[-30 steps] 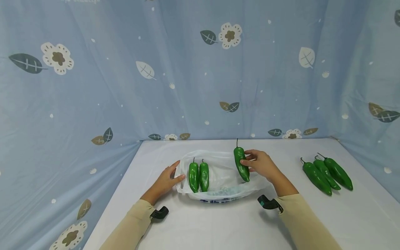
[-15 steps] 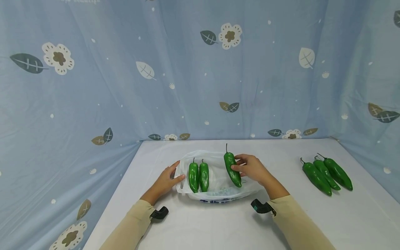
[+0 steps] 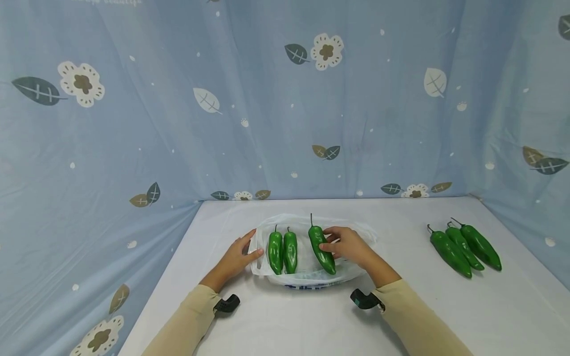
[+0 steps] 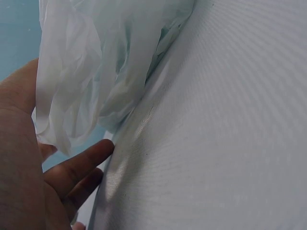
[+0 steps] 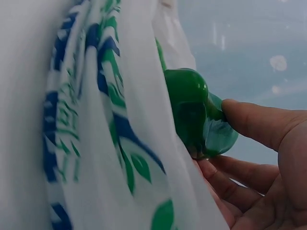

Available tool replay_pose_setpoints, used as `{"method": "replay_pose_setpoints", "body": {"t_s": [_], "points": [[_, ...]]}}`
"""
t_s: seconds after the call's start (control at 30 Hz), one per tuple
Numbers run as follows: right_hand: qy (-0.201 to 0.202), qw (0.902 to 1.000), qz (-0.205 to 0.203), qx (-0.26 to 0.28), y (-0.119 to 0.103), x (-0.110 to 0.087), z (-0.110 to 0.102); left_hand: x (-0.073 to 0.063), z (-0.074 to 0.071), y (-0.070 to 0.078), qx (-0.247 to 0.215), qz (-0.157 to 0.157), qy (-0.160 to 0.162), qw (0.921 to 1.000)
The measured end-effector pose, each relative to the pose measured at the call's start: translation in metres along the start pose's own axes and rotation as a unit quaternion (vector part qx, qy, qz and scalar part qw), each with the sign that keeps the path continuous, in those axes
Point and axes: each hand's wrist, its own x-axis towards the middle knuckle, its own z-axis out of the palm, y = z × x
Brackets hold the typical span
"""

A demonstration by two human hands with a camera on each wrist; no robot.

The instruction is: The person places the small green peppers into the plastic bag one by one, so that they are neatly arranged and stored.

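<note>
A white plastic bag lies with its mouth spread on the table, and two green chili peppers rest side by side in its left part. My right hand pinches another green pepper between thumb and fingers over the bag's right part, its stem pointing up and away. In the right wrist view the bag's printed side partly hides this pepper. My left hand rests at the bag's left edge with fingers fairly straight. The left wrist view shows the hand against the crumpled plastic, its thumb mostly hidden.
Three more green peppers lie grouped on the right side of the white tablecloth. A blue curtain with flowers and leaves hangs behind and to both sides of the table. Black wrist cameras are strapped to both wrists.
My right hand has carried its pepper left and lower, from the bag's right edge to nearer the two peppers inside. The left hand and the other peppers have stayed put.
</note>
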Motion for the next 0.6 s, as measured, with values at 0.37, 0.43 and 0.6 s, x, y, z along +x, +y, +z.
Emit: {"method": "replay_pose_setpoints", "body": {"t_s": [0.37,0.43,0.6], "points": [[-0.038,0.9987,-0.007,-0.033,0.003,-0.003,0.018,-0.001,0.000,0.003,0.002,-0.015,-0.002,0.9999],[-0.043,0.9983,-0.008,-0.038,0.003,-0.004,0.019,-0.002,0.000,0.003,0.000,-0.018,-0.002,0.9998],[-0.050,0.9978,-0.008,-0.043,0.004,-0.004,0.021,-0.001,0.001,0.001,-0.004,-0.022,-0.002,0.9997]]}}
